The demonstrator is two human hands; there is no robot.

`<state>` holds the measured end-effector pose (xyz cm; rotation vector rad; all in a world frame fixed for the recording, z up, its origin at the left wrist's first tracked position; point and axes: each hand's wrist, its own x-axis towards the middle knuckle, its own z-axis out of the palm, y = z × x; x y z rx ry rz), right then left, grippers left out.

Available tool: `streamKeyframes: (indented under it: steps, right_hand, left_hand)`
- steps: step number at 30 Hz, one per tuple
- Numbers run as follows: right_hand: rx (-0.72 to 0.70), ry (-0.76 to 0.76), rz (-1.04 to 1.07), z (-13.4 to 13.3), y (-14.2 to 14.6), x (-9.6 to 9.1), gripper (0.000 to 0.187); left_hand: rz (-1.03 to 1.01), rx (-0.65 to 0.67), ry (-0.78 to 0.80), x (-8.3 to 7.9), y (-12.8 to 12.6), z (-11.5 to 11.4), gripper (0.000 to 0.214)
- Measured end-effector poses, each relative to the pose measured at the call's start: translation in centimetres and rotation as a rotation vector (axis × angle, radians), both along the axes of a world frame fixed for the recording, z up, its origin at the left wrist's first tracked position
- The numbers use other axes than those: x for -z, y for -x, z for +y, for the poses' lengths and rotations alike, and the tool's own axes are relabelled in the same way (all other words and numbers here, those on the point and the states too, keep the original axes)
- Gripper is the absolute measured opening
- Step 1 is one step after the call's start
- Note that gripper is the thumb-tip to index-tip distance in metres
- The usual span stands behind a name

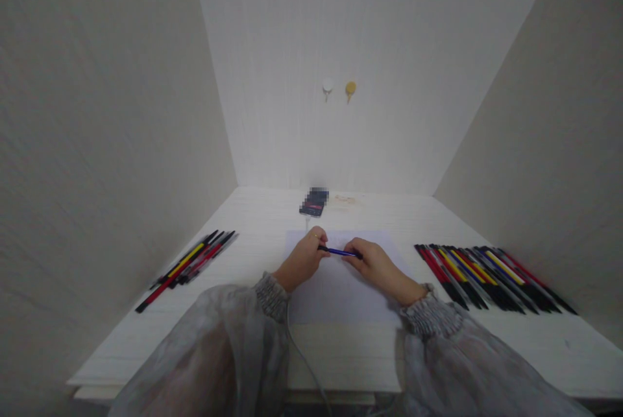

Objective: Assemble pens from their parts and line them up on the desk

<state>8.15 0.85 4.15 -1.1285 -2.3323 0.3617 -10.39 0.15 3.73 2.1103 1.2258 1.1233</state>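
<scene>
Between my two hands a slim blue pen (pixel 341 252) with black ends is held level, above a sheet of pale paper (pixel 341 300). My left hand (pixel 310 253) pinches its left end. The fingers of my right hand (pixel 370 261) are closed round its black right end. To the right lies a long row of pens (pixel 487 277) in red, yellow, blue, grey and black, side by side. A smaller bunch of pens (pixel 189 261), black, red, yellow and grey, lies slanted on the left.
A phone (pixel 314 203), partly blurred out, lies at the back of the white table (pixel 257 209). Its pale cable (pixel 304 358) runs toward me under my left arm and over the front edge. Walls enclose three sides. Two hooks, one white (pixel 327 87) and one yellow (pixel 350 88), are on the back wall.
</scene>
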Motion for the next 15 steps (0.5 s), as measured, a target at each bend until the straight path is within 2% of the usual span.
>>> streamKeyframes:
  steps: [4,10,13,15]
  right_hand:
    - [-0.061,0.082,-0.077,0.01,0.02,-0.21,0.03]
    - [0.003,-0.031,-0.037,-0.3,-0.01,-0.23,0.019]
    - [0.045,-0.041,-0.026,-0.05,-0.16,-0.03,0.016]
    - [0.084,-0.069,0.016,0.15,-0.3,0.08,0.017]
  left_hand:
    - [0.003,-0.003,0.024,-0.15,0.01,-0.14,0.021]
    - [-0.016,-0.002,-0.021,0.13,0.14,0.04,0.021]
    - [-0.042,-0.016,-0.145,-0.21,0.11,0.05,0.028]
    - [-0.114,-0.091,-0.248,-0.56,0.08,0.05,0.034]
